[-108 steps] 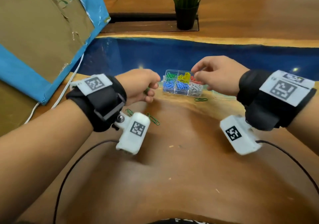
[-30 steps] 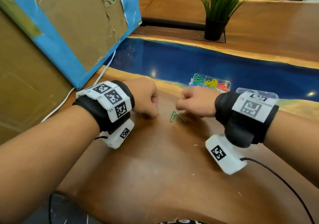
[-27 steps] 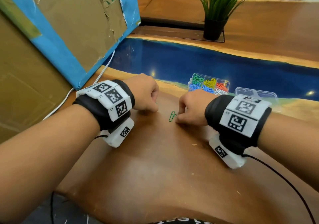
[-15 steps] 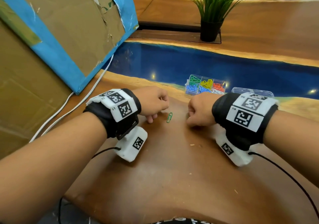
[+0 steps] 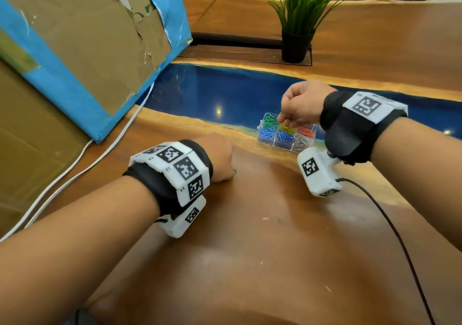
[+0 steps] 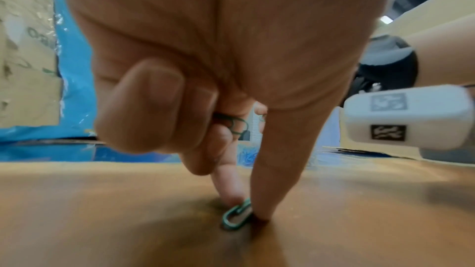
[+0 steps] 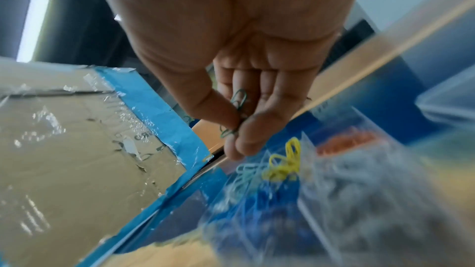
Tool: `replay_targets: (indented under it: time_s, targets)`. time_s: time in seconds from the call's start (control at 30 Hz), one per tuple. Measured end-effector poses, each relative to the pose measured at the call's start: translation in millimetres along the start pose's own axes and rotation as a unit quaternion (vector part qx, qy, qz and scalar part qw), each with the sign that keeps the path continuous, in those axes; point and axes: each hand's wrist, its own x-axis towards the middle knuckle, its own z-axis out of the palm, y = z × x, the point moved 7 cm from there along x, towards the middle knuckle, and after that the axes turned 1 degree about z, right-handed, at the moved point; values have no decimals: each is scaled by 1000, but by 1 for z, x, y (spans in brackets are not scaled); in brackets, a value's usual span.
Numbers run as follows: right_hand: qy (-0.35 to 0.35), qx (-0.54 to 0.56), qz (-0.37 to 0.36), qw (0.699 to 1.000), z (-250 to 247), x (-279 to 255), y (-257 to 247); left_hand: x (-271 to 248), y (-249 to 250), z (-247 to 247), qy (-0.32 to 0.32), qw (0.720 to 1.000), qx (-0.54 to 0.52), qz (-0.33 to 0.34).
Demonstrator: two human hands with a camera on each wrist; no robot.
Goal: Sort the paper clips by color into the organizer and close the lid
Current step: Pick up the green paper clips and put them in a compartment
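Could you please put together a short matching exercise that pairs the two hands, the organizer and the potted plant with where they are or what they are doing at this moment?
Things:
1. left hand
2. right hand
3. organizer
4. potted plant

States:
A. stands at the table's far side
B. pinches green clips above the compartments
C. lies open, holding sorted clips
D. pinches a green clip against the table

Pairs: 1-D, 2-B, 3-C, 4-A

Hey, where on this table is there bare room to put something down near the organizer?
Bare wood lies in front of both hands, between the left hand and the black cable. The blue strip between the cardboard box and the organizer is bare too. It is crowded at the organizer, where the right hand hovers.
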Motion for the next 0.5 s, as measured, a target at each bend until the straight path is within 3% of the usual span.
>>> replay_targets:
  time_s: [0.23,0.33,0.5]
  targets:
    - [25,-158,-66,985,3,10,-17,-2,-1,6,-34,998,-56,14]
    - [53,-160,-100,981,-3,2,-19,0,-3,-3,7,996,-88,11]
    - [50,-172,-118,977,-11,-19,0,14,5,-22,40,971,-234,10]
